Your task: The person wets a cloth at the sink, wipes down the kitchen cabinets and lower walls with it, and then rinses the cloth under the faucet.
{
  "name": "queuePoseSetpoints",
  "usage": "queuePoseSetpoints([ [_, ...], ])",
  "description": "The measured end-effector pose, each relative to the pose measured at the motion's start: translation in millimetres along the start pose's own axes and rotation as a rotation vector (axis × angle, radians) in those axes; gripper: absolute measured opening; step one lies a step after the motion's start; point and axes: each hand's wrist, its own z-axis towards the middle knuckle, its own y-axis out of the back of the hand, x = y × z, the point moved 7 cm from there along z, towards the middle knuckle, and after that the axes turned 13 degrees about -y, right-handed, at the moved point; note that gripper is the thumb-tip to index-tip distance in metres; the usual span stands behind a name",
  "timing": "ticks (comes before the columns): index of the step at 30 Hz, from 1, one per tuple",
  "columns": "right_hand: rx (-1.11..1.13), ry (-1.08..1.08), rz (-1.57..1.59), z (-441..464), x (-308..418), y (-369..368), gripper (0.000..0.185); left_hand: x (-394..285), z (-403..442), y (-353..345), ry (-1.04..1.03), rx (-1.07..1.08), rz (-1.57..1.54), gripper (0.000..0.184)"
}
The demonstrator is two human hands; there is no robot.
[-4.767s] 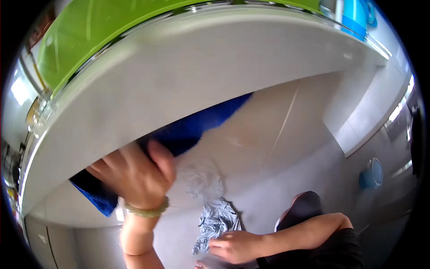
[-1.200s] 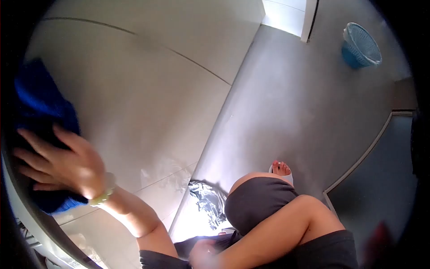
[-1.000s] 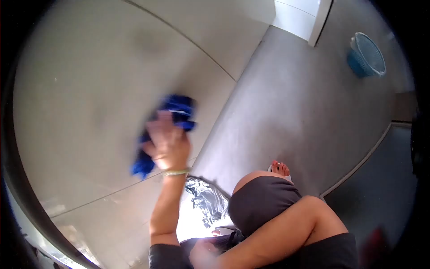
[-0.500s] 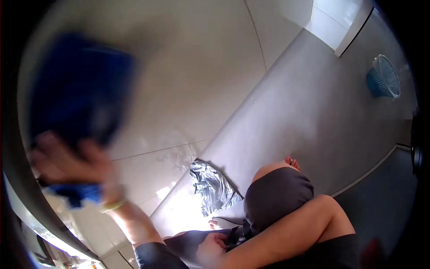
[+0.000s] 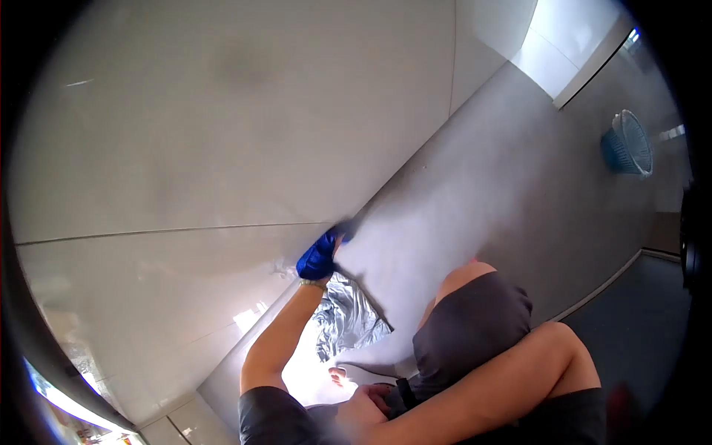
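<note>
My left hand (image 5: pixel 337 245) reaches forward to where the light tiled wall meets the grey floor. A blue cloth (image 5: pixel 317 256) is gripped in it and hides most of the fingers. Just below the wrist, a crumpled silver sheet (image 5: pixel 352 315) lies on the floor, possibly a plastic bag. My right hand (image 5: pixel 367 404) rests in my lap with its fingers curled in, beside a black strap-like thing (image 5: pixel 406 393). What those fingers hold, if anything, is hidden.
Large pale wall tiles (image 5: pixel 222 133) fill the upper left. A blue basket-like bin with a clear liner (image 5: pixel 627 144) stands on the floor at the right. My bent knee (image 5: pixel 475 311) rises near the middle. A dark mat-like surface (image 5: pixel 630 319) lies at lower right.
My left hand has come down from the upper left with the blue cloth, to the wall's foot beside the silver sheet. My right hand stays in my lap.
</note>
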Motion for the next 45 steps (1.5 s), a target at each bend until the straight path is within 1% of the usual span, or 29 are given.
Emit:
queuePoseSetpoints([
  [1,0.001,-0.010,-0.003,1,0,-1,0.021,7,-3,-4,0.039,-0.028,-0.064,0.043],
  [3,0.007,-0.020,-0.004,2,2,1,0.021,0,-12,12,-0.076,-0.108,0.129,0.042],
  [4,0.012,-0.024,-0.002,4,3,0,0.021,-25,-6,42,-0.129,-0.144,0.224,0.041],
  [5,0.016,-0.030,-0.002,6,1,1,0.021,-33,-3,65,0.042,0.023,0.159,0.039],
  [8,0.021,-0.032,0.007,11,1,5,0.021,-79,28,162,0.068,-0.023,0.403,0.046],
  [9,0.022,-0.028,0.011,12,2,6,0.021,-86,20,181,-0.051,-0.111,0.762,0.047],
  [11,0.026,-0.024,0.026,14,0,8,0.021,-123,21,208,-0.077,-0.275,1.244,0.049],
  [13,0.034,-0.025,0.029,16,0,9,0.021,-103,15,169,-0.111,-0.268,1.198,0.042],
  [14,0.034,-0.022,0.027,17,1,10,0.021,-75,31,136,0.096,0.140,0.739,0.040],
  [15,0.038,-0.018,0.019,18,3,8,0.021,-53,28,102,0.439,0.445,0.319,0.039],
  [17,0.037,-0.018,0.007,18,3,7,0.021,-30,13,41,-0.073,0.260,0.502,0.037],
  [18,0.037,-0.021,0.008,17,3,6,0.021,-34,10,27,-0.305,0.140,0.642,0.035],
  [20,0.027,-0.032,0.013,14,-2,8,0.021,-2,6,30,0.004,-0.107,-0.074,0.036],
  [21,0.021,-0.028,0.018,12,-3,9,0.021,-9,0,37,0.010,-0.068,0.038,0.040],
  [24,0.033,-0.013,0.035,13,-6,11,0.021,-66,17,126,-0.009,-0.156,0.317,0.047],
  [26,0.031,-0.009,0.041,13,-7,12,0.021,-105,33,188,-0.031,-0.018,0.740,0.055],
  [28,0.030,-0.012,0.050,14,-8,14,0.021,-103,10,246,-0.036,-0.331,0.991,0.047],
  [29,0.033,-0.009,0.053,13,-8,14,0.021,-137,11,286,-0.088,-0.599,1.193,0.050],
  [31,0.034,-0.004,0.065,15,-9,13,0.021,-155,19,315,0.089,-0.661,1.330,0.053],
  [32,0.038,-0.004,0.067,15,-10,12,0.021,-150,20,306,0.090,-0.695,1.316,0.054],
  [33,0.041,-0.007,0.069,15,-11,11,0.021,-141,19,286,0.117,-0.676,1.313,0.050],
  [34,0.043,-0.010,0.071,16,-13,10,0.021,-132,22,256,-0.029,-0.646,1.337,0.040],
  [36,0.045,-0.022,0.066,14,-15,10,0.021,-77,12,158,-0.105,-0.366,1.091,0.029],
  [37,0.056,-0.031,0.063,14,-14,9,0.021,-86,25,120,-0.267,-0.238,1.086,0.036],
  [38,0.057,-0.038,0.056,13,-14,8,0.021,-82,43,89,-0.376,0.068,0.822,0.044],
  [41,0.007,-0.098,0.037,12,-13,6,0.021,0,-14,-20,-0.238,0.165,0.683,0.047],
  [43,-0.169,-0.169,-0.009,13,-9,9,0.029,-19,-27,-6,-0.178,0.298,0.530,0.033],
  [44,-0.255,-0.201,-0.034,12,-8,9,0.035,-19,-38,-4,-0.029,0.514,0.414,0.032],
  [45,-0.338,-0.214,0.035,23,-21,7,0.024,-26,-51,6,0.124,0.723,0.286,0.031],
])
